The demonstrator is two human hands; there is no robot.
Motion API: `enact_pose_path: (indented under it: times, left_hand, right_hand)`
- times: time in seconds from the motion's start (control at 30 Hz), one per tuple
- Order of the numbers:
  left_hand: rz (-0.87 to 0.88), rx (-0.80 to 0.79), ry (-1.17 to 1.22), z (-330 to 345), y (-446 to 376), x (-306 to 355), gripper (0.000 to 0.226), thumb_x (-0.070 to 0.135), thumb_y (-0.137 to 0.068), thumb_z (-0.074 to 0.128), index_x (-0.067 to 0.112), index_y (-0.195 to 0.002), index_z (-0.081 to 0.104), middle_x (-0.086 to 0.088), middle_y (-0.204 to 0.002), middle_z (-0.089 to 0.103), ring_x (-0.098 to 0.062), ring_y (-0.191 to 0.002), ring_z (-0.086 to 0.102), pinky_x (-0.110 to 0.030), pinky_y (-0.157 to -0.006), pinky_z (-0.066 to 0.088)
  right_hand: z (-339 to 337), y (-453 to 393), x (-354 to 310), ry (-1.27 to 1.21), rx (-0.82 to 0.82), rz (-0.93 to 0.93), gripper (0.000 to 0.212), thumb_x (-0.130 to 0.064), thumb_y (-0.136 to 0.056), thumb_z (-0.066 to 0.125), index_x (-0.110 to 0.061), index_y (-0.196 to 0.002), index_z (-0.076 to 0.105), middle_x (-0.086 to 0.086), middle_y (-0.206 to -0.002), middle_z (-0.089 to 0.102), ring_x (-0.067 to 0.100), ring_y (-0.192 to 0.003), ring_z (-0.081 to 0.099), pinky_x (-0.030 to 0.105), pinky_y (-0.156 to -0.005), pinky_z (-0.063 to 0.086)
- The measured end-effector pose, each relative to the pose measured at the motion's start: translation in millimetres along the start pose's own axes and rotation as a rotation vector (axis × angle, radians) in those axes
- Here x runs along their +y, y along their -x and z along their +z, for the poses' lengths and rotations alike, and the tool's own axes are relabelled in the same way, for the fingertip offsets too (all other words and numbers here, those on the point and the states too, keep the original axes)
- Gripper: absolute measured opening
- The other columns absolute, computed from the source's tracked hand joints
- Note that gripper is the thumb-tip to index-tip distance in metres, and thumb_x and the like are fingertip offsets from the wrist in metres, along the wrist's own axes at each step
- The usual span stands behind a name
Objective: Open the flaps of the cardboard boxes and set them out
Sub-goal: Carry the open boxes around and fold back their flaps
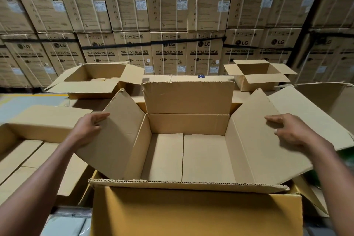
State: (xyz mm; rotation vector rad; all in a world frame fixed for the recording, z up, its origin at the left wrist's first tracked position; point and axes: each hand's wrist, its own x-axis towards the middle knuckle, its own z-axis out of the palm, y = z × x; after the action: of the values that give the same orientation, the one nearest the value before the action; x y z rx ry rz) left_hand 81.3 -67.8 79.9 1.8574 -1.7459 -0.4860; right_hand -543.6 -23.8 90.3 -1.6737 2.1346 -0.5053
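Note:
A brown cardboard box (pixel 188 124) stands open right in front of me, its inside empty. Its far flap (pixel 188 97) stands upright and its near flap (pixel 187 185) folds out toward me. My left hand (pixel 88 127) grips the outer edge of the left side flap (pixel 116 136), thumb on top. My right hand (pixel 293 133) rests on the right side flap (pixel 266 143), fingers spread over it. Both side flaps tilt outward.
Other opened cardboard boxes sit around: one at the back left (pixel 95 80), a small one at the back right (pixel 258 75), one at the left (pixel 28 140), one at the right (pixel 329 101). A wall of stacked washing machine cartons (pixel 168 15) fills the background.

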Motion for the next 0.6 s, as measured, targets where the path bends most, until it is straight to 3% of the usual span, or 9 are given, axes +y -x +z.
enact_pose_path:
  times: [0.13, 0.3, 0.43, 0.6]
  left_hand:
    - [-0.011, -0.020, 0.008, 3.6, -0.5, -5.0, 0.067, -0.016, -0.081, 0.051, 0.021, -0.136, 0.062, 0.001, -0.135, 0.061, -0.021, -0.124, 0.055, -0.039, -0.102, 0.044]
    - [-0.032, 0.006, -0.069, 10.6, 1.6, -10.4, 0.066, -0.013, -0.082, 0.052, 0.021, -0.137, 0.061, -0.006, -0.139, 0.061, -0.029, -0.127, 0.055, -0.046, -0.100, 0.047]
    - [-0.048, -0.002, -0.216, 12.8, 6.6, -13.4, 0.065, -0.001, -0.079, 0.058, 0.030, -0.137, 0.060, -0.011, -0.141, 0.059, -0.034, -0.127, 0.053, -0.049, -0.101, 0.047]
    - [0.072, 0.104, -0.371, 13.0, 18.9, -4.1, 0.057, 0.000, -0.081, 0.068, 0.021, -0.134, 0.062, -0.012, -0.150, 0.050, -0.035, -0.146, 0.031, -0.054, -0.117, 0.023]
  right_hand:
    - [-3.7, 0.1, 3.1, 0.009, 0.004, 0.044, 0.066, 0.012, -0.083, 0.058, -0.021, -0.140, 0.057, -0.003, -0.141, 0.059, 0.021, -0.133, 0.051, 0.036, -0.114, 0.036]
    - [1.1, 11.1, 5.3, 0.119, 0.037, 0.117, 0.059, -0.004, -0.083, 0.061, -0.032, -0.135, 0.060, -0.004, -0.137, 0.061, 0.026, -0.125, 0.053, 0.042, -0.101, 0.045]
    - [15.4, 17.9, 9.9, 0.255, 0.095, 0.160, 0.040, -0.026, -0.092, 0.065, -0.033, -0.131, 0.062, 0.005, -0.139, 0.057, 0.031, -0.135, 0.034, 0.043, -0.102, 0.027]
    - [31.5, 31.9, 5.9, 0.252, 0.181, 0.127, 0.029, -0.026, -0.094, 0.064, -0.031, -0.122, 0.067, 0.005, -0.154, 0.042, 0.030, -0.148, 0.012, 0.047, -0.113, 0.004]
